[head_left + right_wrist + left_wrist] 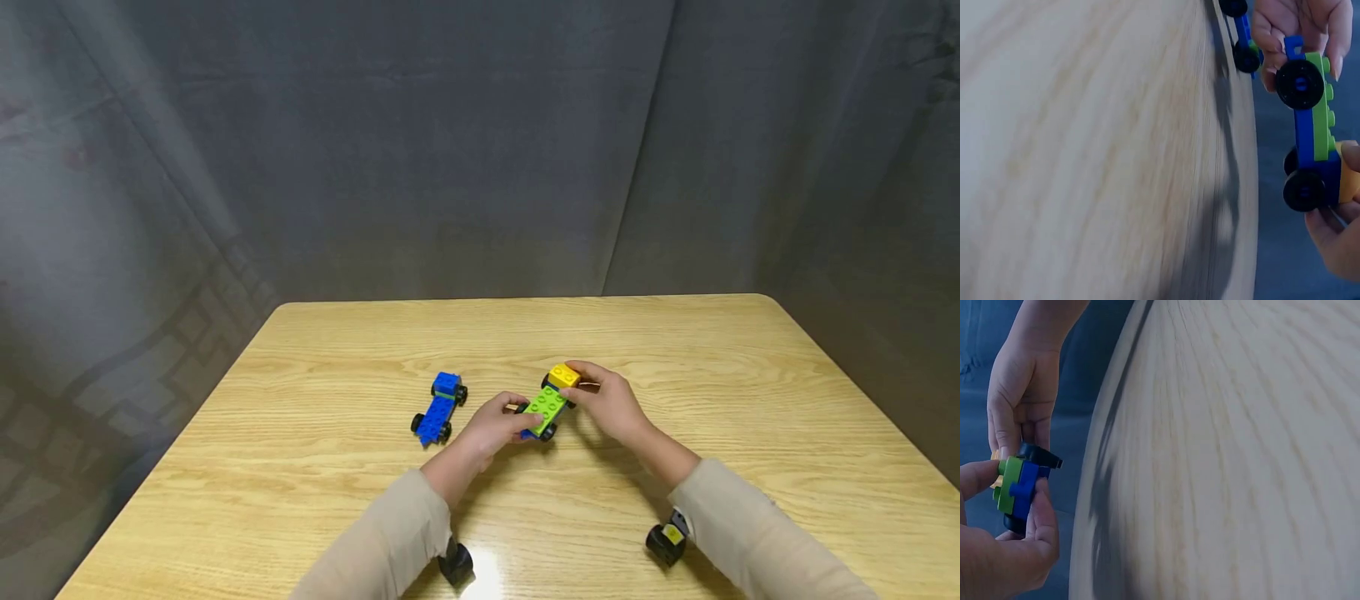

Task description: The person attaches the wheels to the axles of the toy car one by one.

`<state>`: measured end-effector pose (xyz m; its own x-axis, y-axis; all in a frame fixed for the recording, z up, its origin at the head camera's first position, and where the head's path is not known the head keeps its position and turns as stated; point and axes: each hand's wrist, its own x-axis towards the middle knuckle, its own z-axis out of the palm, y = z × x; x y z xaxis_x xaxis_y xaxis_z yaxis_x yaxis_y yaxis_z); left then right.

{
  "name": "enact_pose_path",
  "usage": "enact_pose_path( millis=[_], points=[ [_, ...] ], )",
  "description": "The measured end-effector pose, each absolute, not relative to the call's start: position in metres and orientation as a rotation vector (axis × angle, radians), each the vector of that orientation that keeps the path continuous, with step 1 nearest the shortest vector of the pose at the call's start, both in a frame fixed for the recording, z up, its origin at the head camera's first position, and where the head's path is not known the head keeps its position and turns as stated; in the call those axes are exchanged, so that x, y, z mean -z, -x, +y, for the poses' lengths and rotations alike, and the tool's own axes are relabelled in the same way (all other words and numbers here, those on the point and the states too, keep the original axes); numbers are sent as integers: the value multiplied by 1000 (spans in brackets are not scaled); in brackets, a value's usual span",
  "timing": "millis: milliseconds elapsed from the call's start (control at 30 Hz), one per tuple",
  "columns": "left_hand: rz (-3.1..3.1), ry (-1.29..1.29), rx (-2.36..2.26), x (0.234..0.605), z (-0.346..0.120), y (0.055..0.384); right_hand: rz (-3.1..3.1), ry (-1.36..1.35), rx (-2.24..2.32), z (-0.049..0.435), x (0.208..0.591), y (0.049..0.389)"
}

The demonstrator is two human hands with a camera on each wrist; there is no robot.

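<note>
Both hands hold a toy car built of bricks, raised above the table. A lime green studded brick (546, 407) lies along its blue wheeled base (1304, 134), and a yellow brick (564, 375) tops the far end. My left hand (491, 427) pinches the near end, thumb on the green brick and fingers under the base. At the far end, my right hand (611, 404) grips around the yellow brick, with thumb and fingers on opposite sides. Black wheels (1299, 84) show on the car's side in the right wrist view.
To the left, a second toy car (437, 417), mostly blue with a thin green layer, stands on the wooden table (337, 467). Black cameras (456, 562) are strapped at both wrists. Grey curtains (450, 167) hang behind the table.
</note>
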<state>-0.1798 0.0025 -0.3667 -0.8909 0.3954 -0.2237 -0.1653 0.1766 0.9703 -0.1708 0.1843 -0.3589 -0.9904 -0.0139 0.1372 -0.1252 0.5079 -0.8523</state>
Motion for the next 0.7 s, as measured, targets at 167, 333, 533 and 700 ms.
enact_pose_path(
  millis=[167, 333, 533, 700],
  points=[
    [2075, -256, -1681, 368, 7, 180, -2620, -165, -1505, 189, 361, 176],
    [2193, -303, -1594, 376, 12, 184, -2632, -197, -1502, 196, 365, 182],
    [2281, -349, -1498, 377, 15, 183, -2645, -229, -1565, 200, 369, 189],
    [2325, -378, -1373, 380, 16, 182, -2666, -234, -1609, 201, 374, 191]
  ],
)
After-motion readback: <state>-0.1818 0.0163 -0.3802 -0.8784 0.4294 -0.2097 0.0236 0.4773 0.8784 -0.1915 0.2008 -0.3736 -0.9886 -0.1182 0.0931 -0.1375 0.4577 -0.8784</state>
